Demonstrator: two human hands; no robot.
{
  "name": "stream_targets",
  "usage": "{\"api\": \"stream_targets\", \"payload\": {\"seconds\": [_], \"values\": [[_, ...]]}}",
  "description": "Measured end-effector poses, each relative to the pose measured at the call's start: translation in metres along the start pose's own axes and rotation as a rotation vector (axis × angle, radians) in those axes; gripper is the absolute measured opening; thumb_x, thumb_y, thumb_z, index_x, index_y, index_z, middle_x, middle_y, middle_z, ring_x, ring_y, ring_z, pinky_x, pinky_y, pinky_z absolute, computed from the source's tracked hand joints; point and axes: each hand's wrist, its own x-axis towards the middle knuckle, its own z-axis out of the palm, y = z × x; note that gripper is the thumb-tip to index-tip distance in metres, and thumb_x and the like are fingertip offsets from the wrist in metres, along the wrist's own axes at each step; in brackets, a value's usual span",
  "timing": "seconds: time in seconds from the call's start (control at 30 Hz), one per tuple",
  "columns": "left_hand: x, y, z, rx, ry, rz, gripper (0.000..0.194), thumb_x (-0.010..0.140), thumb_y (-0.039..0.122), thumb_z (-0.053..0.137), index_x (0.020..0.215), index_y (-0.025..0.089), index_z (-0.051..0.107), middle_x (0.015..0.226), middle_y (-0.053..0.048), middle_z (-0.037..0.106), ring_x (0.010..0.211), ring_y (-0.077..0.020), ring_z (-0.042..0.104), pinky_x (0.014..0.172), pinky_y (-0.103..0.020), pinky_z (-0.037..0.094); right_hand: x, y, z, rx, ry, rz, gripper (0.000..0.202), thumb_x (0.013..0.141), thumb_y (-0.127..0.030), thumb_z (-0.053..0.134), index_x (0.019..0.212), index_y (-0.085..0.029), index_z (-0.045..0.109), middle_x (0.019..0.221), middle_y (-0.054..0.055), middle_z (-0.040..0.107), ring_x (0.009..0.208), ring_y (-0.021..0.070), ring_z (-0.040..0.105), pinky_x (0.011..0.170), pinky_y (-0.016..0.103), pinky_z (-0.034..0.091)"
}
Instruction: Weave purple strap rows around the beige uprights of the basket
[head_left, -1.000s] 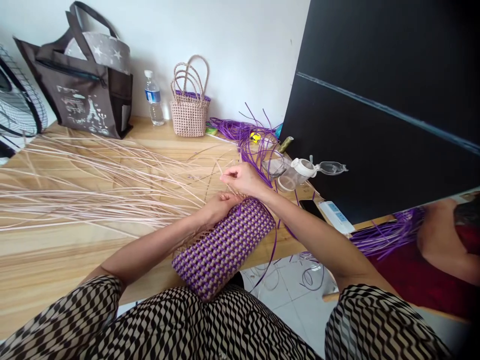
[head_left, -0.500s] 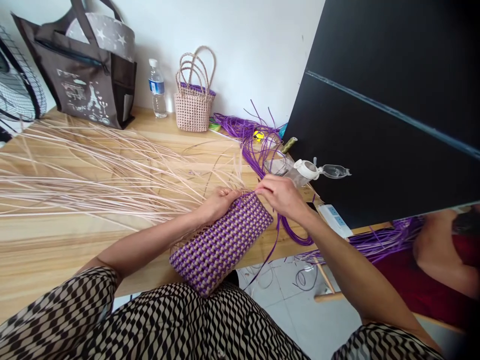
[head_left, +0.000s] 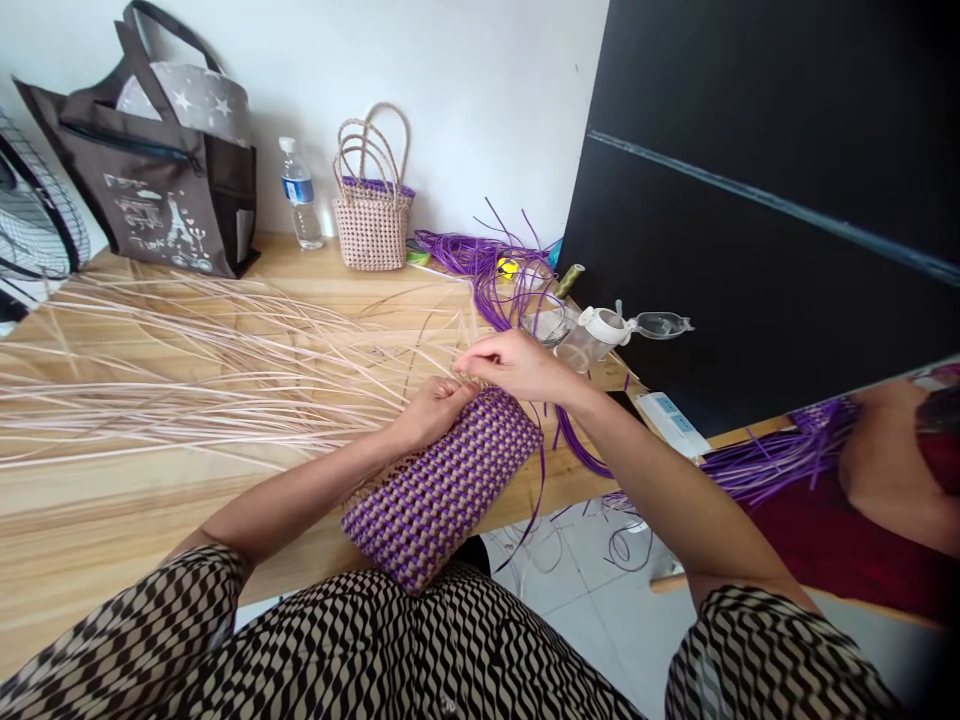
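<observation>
A woven basket (head_left: 450, 485) in purple and beige lies tilted between my lap and the table edge. My left hand (head_left: 435, 412) is closed on its upper edge, thumb along the rim. Just above that edge, my right hand (head_left: 514, 365) is closed in a pinch close to my left fingers; what lies between its fingertips is too small to make out. Long pale beige strands (head_left: 225, 400) fan out from the basket's far side across the table to the left. One purple strand (head_left: 541, 480) hangs from the basket's right corner.
Along the wall stand a dark tote bag (head_left: 172, 200), a water bottle (head_left: 304, 205) and a small beige handbag (head_left: 373, 230). A purple strand bundle (head_left: 480, 260) and an open clear bottle (head_left: 596, 335) lie right of them, near a black panel (head_left: 750, 180). Another person's arm (head_left: 889, 460) shows at right.
My right hand has moved left along the basket's edge, from the purple strand at the corner to beside my left hand. My left hand keeps its hold. The view has shifted slightly.
</observation>
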Motion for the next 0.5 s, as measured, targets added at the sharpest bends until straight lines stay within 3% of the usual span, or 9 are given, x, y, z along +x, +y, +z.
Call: {"api": "stream_targets", "payload": {"seconds": [0.1, 0.2, 0.33, 0.5], "values": [[-0.001, 0.002, 0.001, -0.027, 0.032, 0.066, 0.035, 0.078, 0.044, 0.05, 0.059, 0.015, 0.052, 0.058, 0.002, 0.051, 0.057, -0.0094, 0.042, 0.056, -0.022, 0.034, 0.02, -0.013, 0.012, 0.192, -0.16, 0.063, 0.016, 0.078, -0.028, 0.057, 0.076, -0.014, 0.065, 0.069, 0.001, 0.064, 0.06, 0.0091, 0.052, 0.056, 0.022, 0.037], [-0.001, 0.001, 0.002, -0.074, 0.015, 0.01, 0.037, 0.078, 0.047, 0.051, 0.059, 0.014, 0.053, 0.06, 0.0, 0.054, 0.059, -0.0105, 0.043, 0.057, -0.023, 0.035, 0.028, -0.011, 0.02, 0.334, -0.167, 0.151, 0.01, 0.073, -0.023, 0.059, 0.071, -0.013, 0.06, 0.063, -0.001, 0.06, 0.054, 0.007, 0.047, 0.051, 0.021, 0.034], [0.002, -0.006, 0.005, -0.15, 0.025, -0.083, 0.041, 0.073, 0.05, 0.059, 0.055, 0.014, 0.053, 0.054, 0.0, 0.053, 0.055, -0.0108, 0.045, 0.054, -0.024, 0.035, 0.028, -0.01, 0.028, 0.405, -0.031, 0.157, 0.005, 0.071, -0.018, 0.056, 0.069, -0.014, 0.056, 0.06, -0.004, 0.053, 0.053, 0.0064, 0.044, 0.051, 0.02, 0.033], [0.003, -0.01, 0.011, -0.334, -0.027, -0.17, 0.035, 0.064, 0.046, 0.071, 0.063, 0.013, 0.062, 0.06, -0.001, 0.061, 0.057, -0.0116, 0.052, 0.058, -0.024, 0.04, 0.031, -0.007, 0.044, 0.283, 0.109, 0.144, 0.004, 0.068, -0.015, 0.056, 0.065, -0.013, 0.055, 0.057, -0.005, 0.049, 0.054, 0.0068, 0.042, 0.053, 0.02, 0.031]]}}
